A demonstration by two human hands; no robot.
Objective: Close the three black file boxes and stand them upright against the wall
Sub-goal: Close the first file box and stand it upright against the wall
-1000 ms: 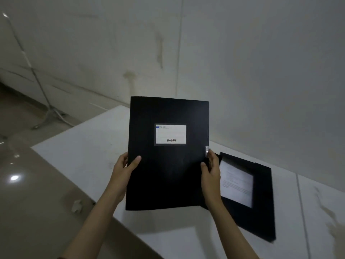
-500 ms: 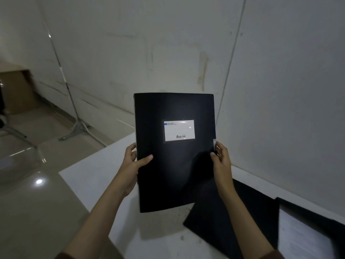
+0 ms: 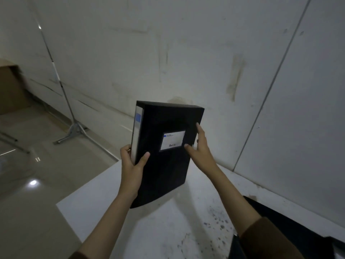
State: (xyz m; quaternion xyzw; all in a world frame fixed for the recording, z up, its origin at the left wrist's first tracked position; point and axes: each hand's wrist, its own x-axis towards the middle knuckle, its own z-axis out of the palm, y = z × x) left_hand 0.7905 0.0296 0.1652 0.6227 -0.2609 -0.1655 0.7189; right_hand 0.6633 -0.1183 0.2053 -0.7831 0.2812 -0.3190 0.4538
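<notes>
A closed black file box (image 3: 164, 165) with a white label on its front is held upright and slightly tilted above the white table (image 3: 160, 230), near its left end and short of the wall (image 3: 205, 53). My left hand (image 3: 131, 165) grips its labelled spine, thumb on the front. Fingers spread, my right hand (image 3: 200, 148) rests on the box's right edge, thumb on the label. Another black file box (image 3: 280, 236) lies flat at the lower right, partly hidden by my right arm; its lid state cannot be told.
A metal stand (image 3: 74, 128) with spread feet rises from the glossy floor on the left. A brown cardboard box (image 3: 9, 86) sits at the far left. The table's left corner (image 3: 61, 203) is close to the held box.
The view swung left. The held box turned so its spine now shows, and it moved closer to the wall. My right hand shifted higher on the box's right edge.
</notes>
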